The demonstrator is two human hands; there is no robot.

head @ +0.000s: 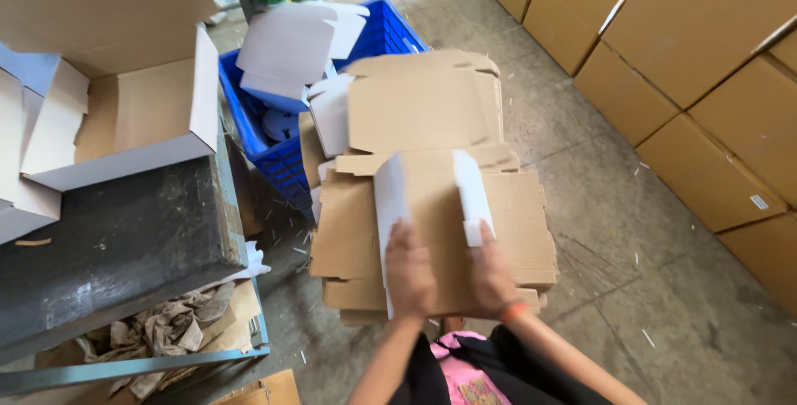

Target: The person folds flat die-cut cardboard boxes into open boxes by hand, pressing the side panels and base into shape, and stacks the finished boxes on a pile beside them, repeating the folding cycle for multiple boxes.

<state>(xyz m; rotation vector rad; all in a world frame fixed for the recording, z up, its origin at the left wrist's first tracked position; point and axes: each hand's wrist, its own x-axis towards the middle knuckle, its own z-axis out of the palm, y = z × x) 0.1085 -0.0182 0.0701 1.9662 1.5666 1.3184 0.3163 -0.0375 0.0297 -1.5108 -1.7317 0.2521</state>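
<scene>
My left hand (409,270) and my right hand (490,276) both grip a flat die-cut cardboard box blank (432,206), brown inside and white outside. Its two side flaps are folded up: the left flap (390,193) under my left fingers, the right flap (471,193) under my right fingers. The blank rests on top of a stack of flat cardboard blanks (365,239) on the floor in front of me. An orange band circles my right wrist.
A blue plastic crate (274,152) with white folded boxes stands behind the stack. At left, a dark metal table (124,239) carries an open white box (141,119). Stacked brown cartons (706,65) line the right side. The concrete floor (631,231) is littered with scraps.
</scene>
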